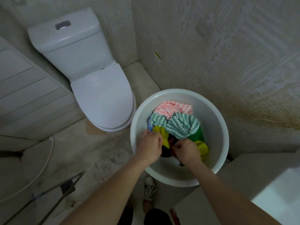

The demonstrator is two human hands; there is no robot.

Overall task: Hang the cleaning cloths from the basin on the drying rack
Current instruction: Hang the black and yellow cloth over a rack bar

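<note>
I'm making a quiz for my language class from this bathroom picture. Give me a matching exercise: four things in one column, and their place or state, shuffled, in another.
Things:
1. pink cloth
2. toilet lid
3. floor drain
4. right hand

Place or state:
A. closed
B. pinching a dark cloth
C. at the far side of the basin
D. set in the floor, lower left of the picture

Pairs: 1-C; 2-A; 3-D; 4-B
</note>
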